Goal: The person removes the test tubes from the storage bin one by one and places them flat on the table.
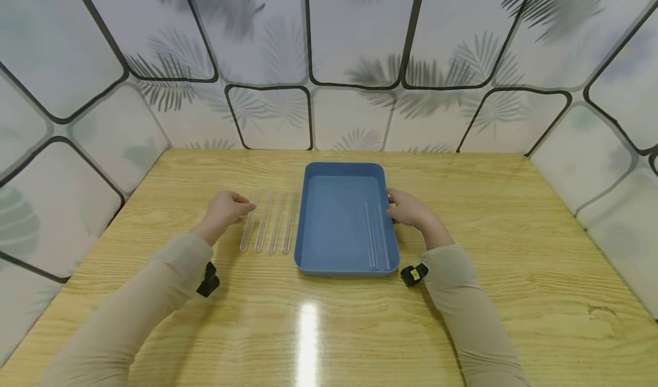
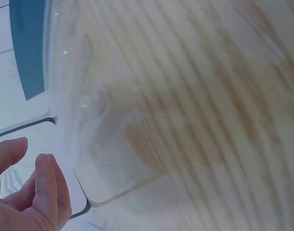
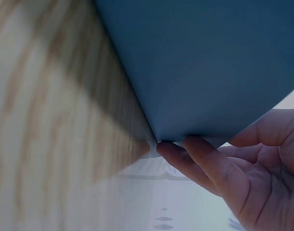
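Observation:
My left hand hovers at the upper part of the leftmost clear test tube. In the left wrist view a gap shows between its thumb and loosely bent fingers, with nothing between them. More clear test tubes lie side by side to its right, on the wooden table. A blue rectangular tray stands right of them, with two clear test tubes lying along its right side. My right hand holds the tray's right wall, fingertips low on the outside and thumb at the rim.
The wooden table reaches back to a patterned wall with leaf prints and dark outlines. Similar panels flank it left and right. A small black wrist camera hangs at the left cuff, another black camera at the right.

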A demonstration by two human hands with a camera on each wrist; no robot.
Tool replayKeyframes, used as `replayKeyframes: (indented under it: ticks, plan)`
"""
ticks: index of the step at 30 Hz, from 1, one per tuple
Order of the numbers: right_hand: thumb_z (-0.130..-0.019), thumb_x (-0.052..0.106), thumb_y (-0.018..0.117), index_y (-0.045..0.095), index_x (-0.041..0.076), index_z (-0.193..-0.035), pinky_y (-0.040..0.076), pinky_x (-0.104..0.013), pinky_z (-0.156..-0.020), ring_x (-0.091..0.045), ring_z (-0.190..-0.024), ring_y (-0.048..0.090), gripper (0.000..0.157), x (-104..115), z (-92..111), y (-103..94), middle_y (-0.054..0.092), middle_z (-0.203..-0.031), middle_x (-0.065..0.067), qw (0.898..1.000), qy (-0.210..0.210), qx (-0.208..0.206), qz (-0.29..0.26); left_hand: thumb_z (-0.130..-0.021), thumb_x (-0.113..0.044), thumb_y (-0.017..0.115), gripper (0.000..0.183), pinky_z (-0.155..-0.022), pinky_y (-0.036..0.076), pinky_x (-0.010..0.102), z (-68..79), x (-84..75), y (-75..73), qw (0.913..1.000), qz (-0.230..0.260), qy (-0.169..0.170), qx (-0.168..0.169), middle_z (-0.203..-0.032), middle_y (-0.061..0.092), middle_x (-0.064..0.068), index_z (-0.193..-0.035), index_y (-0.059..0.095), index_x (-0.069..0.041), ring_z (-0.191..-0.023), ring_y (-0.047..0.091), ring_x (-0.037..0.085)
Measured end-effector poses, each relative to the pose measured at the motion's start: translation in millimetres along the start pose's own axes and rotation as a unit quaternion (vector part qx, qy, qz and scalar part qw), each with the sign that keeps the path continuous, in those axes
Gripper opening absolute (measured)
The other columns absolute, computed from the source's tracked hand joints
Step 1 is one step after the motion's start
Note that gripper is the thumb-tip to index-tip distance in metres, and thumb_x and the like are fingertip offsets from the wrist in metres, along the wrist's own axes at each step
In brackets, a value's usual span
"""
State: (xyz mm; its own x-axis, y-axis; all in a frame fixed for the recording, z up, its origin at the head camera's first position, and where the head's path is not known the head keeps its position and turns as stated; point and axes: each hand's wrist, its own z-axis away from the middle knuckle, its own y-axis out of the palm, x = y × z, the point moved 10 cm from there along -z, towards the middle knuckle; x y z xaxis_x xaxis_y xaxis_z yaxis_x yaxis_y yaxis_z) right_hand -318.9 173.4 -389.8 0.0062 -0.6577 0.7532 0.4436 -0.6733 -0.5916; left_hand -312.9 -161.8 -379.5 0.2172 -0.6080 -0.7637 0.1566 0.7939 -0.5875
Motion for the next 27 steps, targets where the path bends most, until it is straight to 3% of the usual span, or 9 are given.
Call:
replayKeyframes:
  ticks: [12, 19, 27]
  plan:
    - [-0.085, -0.004, 0.034, 0.007, -0.005, -0.139, 0.045, -0.041, -0.083, -0.038, -0.120, 0.033, 0.061, -2.2, -0.5, -0.2, 0.022, -0.137, -0.029, 1.000, 0.005, -0.001, 0.006, -0.090, -0.016, 0.053, 0.043, -0.086, 0.044, 0.034, 2.0, -13.9, 15.2, 0.9959, 0.080, -0.010, 0.042, -0.123, 0.044, 0.024, -0.122, 0.043, 0.009, -0.109, 0.048, 0.033]
    - [-0.085, -0.005, 0.034, 0.007, -0.007, -0.138, 0.046, -0.039, -0.081, -0.039, -0.120, 0.033, 0.060, -1.8, -1.9, -0.9, 0.023, -0.136, -0.031, 1.000, 0.003, 0.001, 0.019, -0.090, -0.015, 0.052, 0.046, -0.089, 0.042, 0.034, 4.9, -34.5, 41.5, 0.9857, 0.145, -0.002, 0.086, -0.125, 0.045, 0.022, -0.128, 0.038, 0.007, -0.111, 0.048, 0.029]
    - [-0.085, -0.005, 0.034, 0.007, -0.008, -0.138, 0.047, -0.038, -0.080, -0.039, -0.120, 0.033, 0.060, -1.6, -1.1, -1.1, 0.023, -0.136, -0.031, 1.000, 0.005, 0.000, 0.022, -0.089, -0.011, 0.054, 0.044, -0.088, 0.043, 0.033, 8.3, -57.3, 68.6, 0.9788, 0.167, 0.031, 0.114, -0.121, 0.048, 0.023, -0.126, 0.041, 0.009, -0.106, 0.052, 0.028]
